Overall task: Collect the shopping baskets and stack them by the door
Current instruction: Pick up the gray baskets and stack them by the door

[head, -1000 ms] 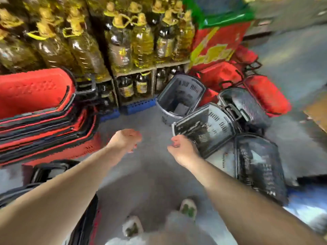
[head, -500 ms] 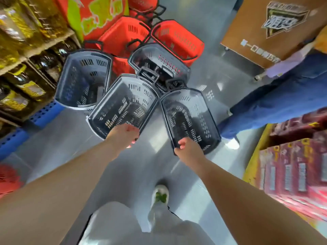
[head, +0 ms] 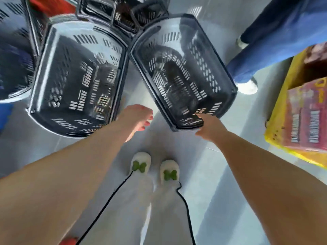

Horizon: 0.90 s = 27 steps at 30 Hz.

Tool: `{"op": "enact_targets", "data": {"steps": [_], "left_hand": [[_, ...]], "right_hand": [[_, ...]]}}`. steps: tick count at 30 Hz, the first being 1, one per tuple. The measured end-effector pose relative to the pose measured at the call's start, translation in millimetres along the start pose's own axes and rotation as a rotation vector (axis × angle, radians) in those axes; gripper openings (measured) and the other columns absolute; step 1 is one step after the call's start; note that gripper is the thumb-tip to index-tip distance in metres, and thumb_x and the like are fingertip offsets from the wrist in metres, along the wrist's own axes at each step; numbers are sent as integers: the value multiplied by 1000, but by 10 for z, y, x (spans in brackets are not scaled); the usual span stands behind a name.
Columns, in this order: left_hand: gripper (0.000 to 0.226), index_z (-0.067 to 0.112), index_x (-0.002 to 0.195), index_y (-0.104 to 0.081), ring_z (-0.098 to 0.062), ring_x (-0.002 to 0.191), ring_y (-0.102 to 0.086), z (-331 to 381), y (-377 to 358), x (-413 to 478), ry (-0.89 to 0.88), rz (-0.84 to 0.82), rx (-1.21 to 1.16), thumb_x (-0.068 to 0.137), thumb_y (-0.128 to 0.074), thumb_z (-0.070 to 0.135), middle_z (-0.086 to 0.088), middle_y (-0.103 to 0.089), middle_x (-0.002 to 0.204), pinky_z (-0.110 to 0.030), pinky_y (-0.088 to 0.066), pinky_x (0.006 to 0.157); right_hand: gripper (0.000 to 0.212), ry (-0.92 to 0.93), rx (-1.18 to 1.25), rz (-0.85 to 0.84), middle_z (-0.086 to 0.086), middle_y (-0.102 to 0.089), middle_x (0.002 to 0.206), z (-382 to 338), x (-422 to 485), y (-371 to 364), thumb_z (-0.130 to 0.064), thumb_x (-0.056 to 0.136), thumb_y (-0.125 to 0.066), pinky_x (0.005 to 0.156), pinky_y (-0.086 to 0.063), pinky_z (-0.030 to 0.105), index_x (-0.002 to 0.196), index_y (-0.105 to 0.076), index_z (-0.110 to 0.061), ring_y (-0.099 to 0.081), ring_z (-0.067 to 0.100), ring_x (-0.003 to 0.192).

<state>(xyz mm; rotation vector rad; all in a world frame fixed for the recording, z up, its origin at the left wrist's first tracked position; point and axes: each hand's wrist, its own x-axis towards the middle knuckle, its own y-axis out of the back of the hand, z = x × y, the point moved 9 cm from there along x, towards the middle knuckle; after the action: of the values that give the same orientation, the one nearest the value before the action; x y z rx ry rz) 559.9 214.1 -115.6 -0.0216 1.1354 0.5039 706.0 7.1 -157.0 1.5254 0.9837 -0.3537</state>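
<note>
The task looks to be in its collecting stage. The right hand (head: 208, 126) is at the near rim of the right basket (head: 182, 71), which stands on the floor (head: 203, 174). As far as the blur allows, the thumb lies outside the rim and the fingers inside, pinching it. The left hand (head: 138, 119) is to the left of that basket, fingers loosely extended and holding nothing. It is just beside the near corner of the left basket (head: 79, 82), and I cannot tell whether it touches it.

The two grey baskets stand side by side, rims nearly meeting, neither nested in the other. More baskets (head: 123, 15) crowd beyond the right basket, a red one (head: 49, 6) further left, and another grey one (head: 12, 59) is cut off at the left edge. By my reading all of these are left to gather and stack. No door or finished stack is in view, so how much is done cannot be judged.

A person's legs (head: 265, 50) stand right of the right basket, cut off above. A yellow crate (head: 276, 121) of boxes nearer on that side is partly out of view. Motion blur smears the far baskets, so I cannot count them.
</note>
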Motion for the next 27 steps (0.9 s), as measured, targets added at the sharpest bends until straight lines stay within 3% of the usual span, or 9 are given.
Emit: {"op": "enact_targets", "data": {"steps": [3,6,10,13,15,19,22,25,27], "left_hand": [[21,15,76,-51,-14,63,-51,-158,-207,371,-5,-21,73,96,-47,10,-6,-60,85,-24,-42,60],[9,10,96,-60,-16,68,-57,-390,-322,630,-24,-2,97,92,-52,9,-12,-63,95,-25,-49,61],[40,17,130,-53,-19,82,-65,-693,-441,883,11,-4,107,90,-56,18,-6,-63,102,-28,-55,65],[57,19,144,-36,-21,91,-64,-825,-531,973,25,12,147,92,-56,29,-1,-58,102,-35,-59,74],[55,20,140,-36,-23,93,-63,-903,-575,986,62,38,159,91,-57,36,2,-56,94,-38,-59,75],[48,15,132,-35,-33,109,-56,-1104,-461,986,165,127,181,92,-59,24,-8,-54,126,-51,-57,77],[44,21,134,-33,-36,106,-56,-1228,-238,987,158,177,178,95,-52,12,-11,-52,125,-44,-54,56],[53,22,144,-30,-42,107,-58,-1110,70,1020,10,284,386,96,-51,12,-20,-56,125,-51,-54,81],[55,15,146,-31,-42,114,-55,-1059,279,1022,-29,392,488,96,-54,18,-23,-53,133,-47,-48,94]], "right_hand": [[77,95,-257,11,13,-36,150,77,355,-296,-26,76,-74,114,-28,39,143,-39,-16,-28,31,139],[66,126,-412,25,13,-32,152,147,583,-573,-30,81,-66,116,-21,41,140,-41,-15,-22,32,142],[31,138,-394,204,8,-64,113,158,574,-691,-33,82,-63,107,-28,40,107,-59,-15,-50,28,116],[32,147,-418,277,5,-65,100,34,376,-850,-44,81,-64,97,-32,39,99,-59,-17,-55,27,100],[39,166,-391,230,4,-64,100,-87,211,-1110,-52,81,-62,96,-32,41,100,-58,-18,-54,27,100],[38,228,-275,103,7,-63,103,-399,-73,-1644,-48,85,-59,85,-39,39,102,-59,-15,-53,27,99],[36,352,-219,-75,8,-62,111,-578,-211,-1942,-34,86,-60,89,-40,39,116,-54,-14,-53,29,105],[46,407,-281,-115,4,-61,113,-466,-242,-1922,-24,78,-64,96,-35,38,121,-50,-19,-52,26,108],[49,384,-397,-110,2,-58,118,-241,-213,-1842,-26,75,-63,109,-25,41,122,-49,-21,-48,25,115]]}}
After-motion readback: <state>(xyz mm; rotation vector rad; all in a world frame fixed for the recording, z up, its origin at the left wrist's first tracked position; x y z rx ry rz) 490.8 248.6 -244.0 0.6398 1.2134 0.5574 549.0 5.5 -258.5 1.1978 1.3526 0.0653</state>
